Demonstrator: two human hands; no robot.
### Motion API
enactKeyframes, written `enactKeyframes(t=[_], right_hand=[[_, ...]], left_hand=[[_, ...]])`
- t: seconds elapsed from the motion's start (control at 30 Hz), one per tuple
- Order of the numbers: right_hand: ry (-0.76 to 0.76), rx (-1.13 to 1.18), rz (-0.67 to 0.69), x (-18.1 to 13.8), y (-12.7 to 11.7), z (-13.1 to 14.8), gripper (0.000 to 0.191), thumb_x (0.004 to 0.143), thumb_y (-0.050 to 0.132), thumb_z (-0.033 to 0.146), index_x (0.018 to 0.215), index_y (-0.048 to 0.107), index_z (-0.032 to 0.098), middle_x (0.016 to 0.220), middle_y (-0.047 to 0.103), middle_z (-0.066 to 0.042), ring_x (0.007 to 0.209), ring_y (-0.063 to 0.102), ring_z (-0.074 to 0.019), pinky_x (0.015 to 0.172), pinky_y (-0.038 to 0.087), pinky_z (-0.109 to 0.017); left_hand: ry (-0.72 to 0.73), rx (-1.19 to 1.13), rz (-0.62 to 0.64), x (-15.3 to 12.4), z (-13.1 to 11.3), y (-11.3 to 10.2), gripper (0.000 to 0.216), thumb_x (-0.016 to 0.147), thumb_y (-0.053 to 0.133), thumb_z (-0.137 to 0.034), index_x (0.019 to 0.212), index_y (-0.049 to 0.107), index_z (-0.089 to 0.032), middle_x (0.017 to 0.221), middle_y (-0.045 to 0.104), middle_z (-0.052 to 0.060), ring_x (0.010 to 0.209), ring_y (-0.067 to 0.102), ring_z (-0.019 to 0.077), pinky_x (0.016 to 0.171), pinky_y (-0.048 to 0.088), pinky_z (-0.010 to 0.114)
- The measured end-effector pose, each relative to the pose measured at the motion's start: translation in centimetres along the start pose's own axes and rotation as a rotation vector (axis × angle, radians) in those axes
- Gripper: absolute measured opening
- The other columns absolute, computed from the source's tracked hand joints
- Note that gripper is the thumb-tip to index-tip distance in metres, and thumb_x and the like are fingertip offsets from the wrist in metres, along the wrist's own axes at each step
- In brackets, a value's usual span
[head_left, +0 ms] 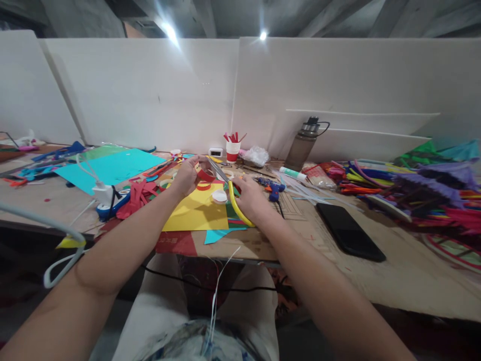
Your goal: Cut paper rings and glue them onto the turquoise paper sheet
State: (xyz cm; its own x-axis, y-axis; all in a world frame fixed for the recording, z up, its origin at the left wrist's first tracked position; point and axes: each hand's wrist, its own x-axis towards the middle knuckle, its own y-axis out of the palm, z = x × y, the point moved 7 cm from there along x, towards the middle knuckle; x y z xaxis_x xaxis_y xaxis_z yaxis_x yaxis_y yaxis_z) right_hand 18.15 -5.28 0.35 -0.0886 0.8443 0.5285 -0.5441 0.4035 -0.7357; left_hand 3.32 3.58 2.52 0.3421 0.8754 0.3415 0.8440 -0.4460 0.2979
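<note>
One red strip (206,176) in left grip (187,177)

Yellow-handled metal scissors (231,189) have smooth plastic grips (237,208) and shiny blades (219,170); the flat yellow paper sheet (188,214) appears matt.

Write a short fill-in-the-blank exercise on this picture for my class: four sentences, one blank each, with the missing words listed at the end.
1. The right hand holds a pair of yellow-handled ____.
2. The curled strip in the left hand is mainly ____ in colour.
3. The large paper sheet lying beneath the hands is coloured ____.
4. From the person's own viewpoint, the black phone lies to the ____ of the paper sheet.

Missing words: scissors; red; yellow; right.
</note>
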Motion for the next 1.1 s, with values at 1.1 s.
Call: enactKeyframes(t=[1.1], right_hand=[[-0.032, -0.010, 0.001, 0.0, -0.2, 0.5, 0.031, 0.085, 0.058, 0.027, 0.114, 0.068, 0.020, 0.111, 0.063, -0.012, 0.097, 0.060, -0.0244, 0.084, 0.047, -0.035]], left_hand=[[0.108, 0.096, -0.012, 0.5, -1.3, -1.1, 0.020, 0.072, 0.076, -0.023, 0.066, 0.060, -0.015, 0.065, 0.061, 0.000, 0.059, 0.058, 0.0086, 0.056, 0.046, 0.019]])
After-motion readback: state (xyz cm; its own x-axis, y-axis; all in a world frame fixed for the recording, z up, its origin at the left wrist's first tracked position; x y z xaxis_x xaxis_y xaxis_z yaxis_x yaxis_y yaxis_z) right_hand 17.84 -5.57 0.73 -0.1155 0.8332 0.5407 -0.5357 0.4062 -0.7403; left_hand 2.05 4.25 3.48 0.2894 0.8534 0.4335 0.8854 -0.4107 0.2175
